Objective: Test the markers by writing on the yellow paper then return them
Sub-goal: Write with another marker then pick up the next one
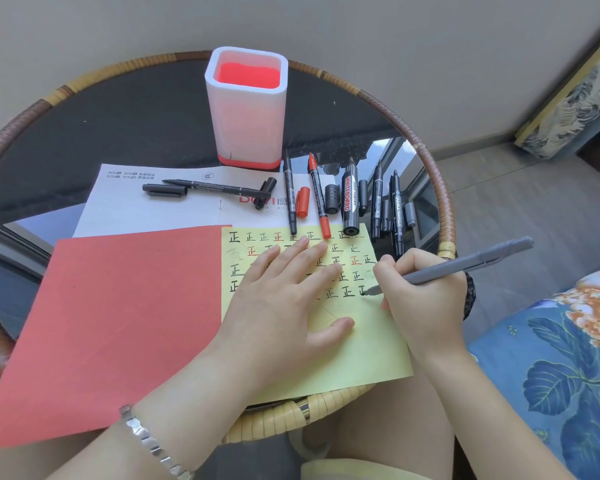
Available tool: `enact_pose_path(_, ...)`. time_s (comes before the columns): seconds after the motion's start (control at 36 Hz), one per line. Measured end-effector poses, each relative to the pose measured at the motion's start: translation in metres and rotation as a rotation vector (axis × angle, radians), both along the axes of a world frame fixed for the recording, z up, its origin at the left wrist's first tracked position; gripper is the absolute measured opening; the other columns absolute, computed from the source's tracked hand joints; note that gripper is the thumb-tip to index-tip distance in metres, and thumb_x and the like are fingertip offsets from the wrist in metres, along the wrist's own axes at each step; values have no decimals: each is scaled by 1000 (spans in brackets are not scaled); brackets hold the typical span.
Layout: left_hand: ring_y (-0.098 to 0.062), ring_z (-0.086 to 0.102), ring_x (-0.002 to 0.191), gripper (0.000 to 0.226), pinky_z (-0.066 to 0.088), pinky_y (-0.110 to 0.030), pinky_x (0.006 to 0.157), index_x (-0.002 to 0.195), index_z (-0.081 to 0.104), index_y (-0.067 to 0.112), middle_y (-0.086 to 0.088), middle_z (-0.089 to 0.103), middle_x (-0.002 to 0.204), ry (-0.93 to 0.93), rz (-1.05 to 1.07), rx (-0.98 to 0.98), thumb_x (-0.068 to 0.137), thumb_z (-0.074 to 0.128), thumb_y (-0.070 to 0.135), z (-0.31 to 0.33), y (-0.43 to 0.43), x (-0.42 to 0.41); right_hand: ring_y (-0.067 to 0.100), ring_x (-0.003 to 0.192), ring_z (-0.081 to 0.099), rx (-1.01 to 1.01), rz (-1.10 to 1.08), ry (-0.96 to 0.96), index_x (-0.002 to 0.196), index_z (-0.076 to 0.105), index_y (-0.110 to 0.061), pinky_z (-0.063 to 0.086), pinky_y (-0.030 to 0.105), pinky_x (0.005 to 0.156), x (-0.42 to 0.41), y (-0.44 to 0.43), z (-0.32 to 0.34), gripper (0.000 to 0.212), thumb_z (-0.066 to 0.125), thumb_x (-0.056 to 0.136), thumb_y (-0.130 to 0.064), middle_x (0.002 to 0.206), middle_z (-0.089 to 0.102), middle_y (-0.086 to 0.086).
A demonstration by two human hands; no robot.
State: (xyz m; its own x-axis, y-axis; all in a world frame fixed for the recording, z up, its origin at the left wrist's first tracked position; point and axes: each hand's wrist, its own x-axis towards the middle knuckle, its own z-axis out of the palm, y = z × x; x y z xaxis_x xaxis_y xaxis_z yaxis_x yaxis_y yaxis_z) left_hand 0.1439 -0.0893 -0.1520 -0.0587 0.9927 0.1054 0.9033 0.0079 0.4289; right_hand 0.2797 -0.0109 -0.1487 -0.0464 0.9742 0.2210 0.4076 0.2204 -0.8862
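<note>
Pressing hand: left hand lies flat on the yellow paper, fingers spread, thumb out to the side, holding nothing; a faceted silver bracelet sits on that wrist.
Red sheet: matte red paper at the left, its right edge meeting the yellow paper, its near corner hanging over the table rim.
White sheet: printed white paper behind the red one, carrying a thin black pen and its loose black cap.
Holder: square white pen holder with rounded corners and a red base, upright at the back of the table.
Table: round, dark glossy top with a woven rattan rim.
Yellow paper: pale, creased, covered in rows of small black and red characters, partly under the left palm.
Marker row: black fine marker, red marker with red cap beside it, fat black whiteboard marker, and more slim black markers, all uncapped, lying just beyond the paper's far edge, some tips touching it.
Writing hand: right hand curled, fingers pinching a grey marker low on the barrel.
Grey marker: slim, matte, slanting up to the right, its dark tip on the yellow paper at the last character, just right of the left fingertips.
</note>
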Motion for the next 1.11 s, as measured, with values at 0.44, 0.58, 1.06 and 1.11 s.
enact_pose_path(0.44,-13,32,135,61,7,-30,109,123,55,32,6,45,141,6,2,-5,74,36,64,2,1,0,10,43,24,44,-80,-26,41,24,-18,21,16,43,5,2,-7,42,55,67,-7,36,29,-2)
enact_pose_path(0.58,-6,16,139,67,-3,-26,111,130,45,37,12,32,148,3,-4,-11,73,29,67,3,0,0,9,41,34,46,-75,77,45,37,-1,31,12,47,5,2,-5,37,58,73,-13,36,39,6)
enact_pose_path(1.06,-2,-4,139,73,-16,-23,107,137,28,42,18,12,153,67,-22,-38,71,15,70,3,0,-2,8,73,62,103,363,-321,85,53,-19,49,17,73,41,59,38,17,68,80,-12,101,68,9)
enact_pose_path(1.11,-1,-3,139,70,-16,-23,107,137,29,43,19,12,153,56,-20,-27,73,19,71,3,0,-3,13,92,62,51,407,-421,81,49,-25,43,24,84,45,71,41,25,70,77,-13,119,63,6)
